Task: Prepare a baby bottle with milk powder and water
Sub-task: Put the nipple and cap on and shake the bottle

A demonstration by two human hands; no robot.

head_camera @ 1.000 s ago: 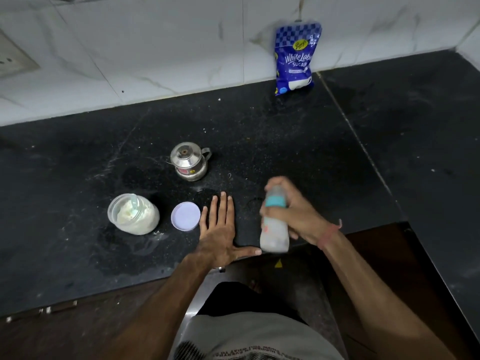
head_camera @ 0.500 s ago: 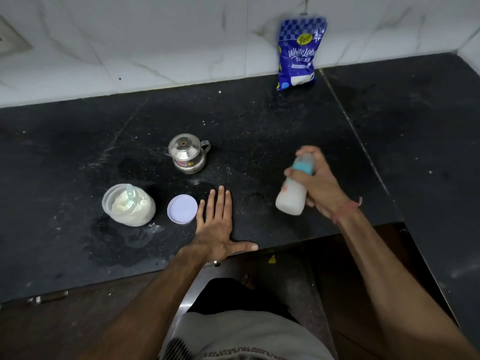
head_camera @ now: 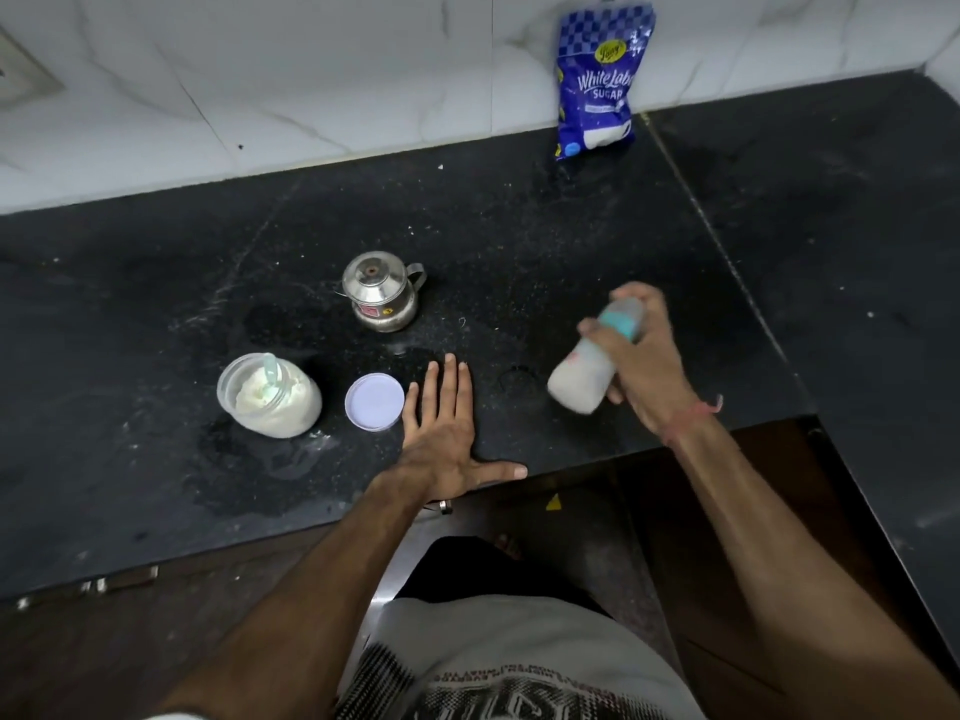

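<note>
Bottle (head_camera: 592,366) sits in my right hand (head_camera: 641,361), fingers wrapped round its teal collar, tilted above the table's (head_camera: 519,241) near right so the milky water mixes. My left hand (head_camera: 441,433) lies flat, fingers straight, steadying me beside the lid (head_camera: 374,401) and open jar (head_camera: 267,394). Since half a second ago, the bottle leans further.

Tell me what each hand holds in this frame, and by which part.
The right hand grips the baby bottle around its upper body, just below the teal collar, tilted above the counter. The left hand holds nothing; it rests flat on the counter.
</note>
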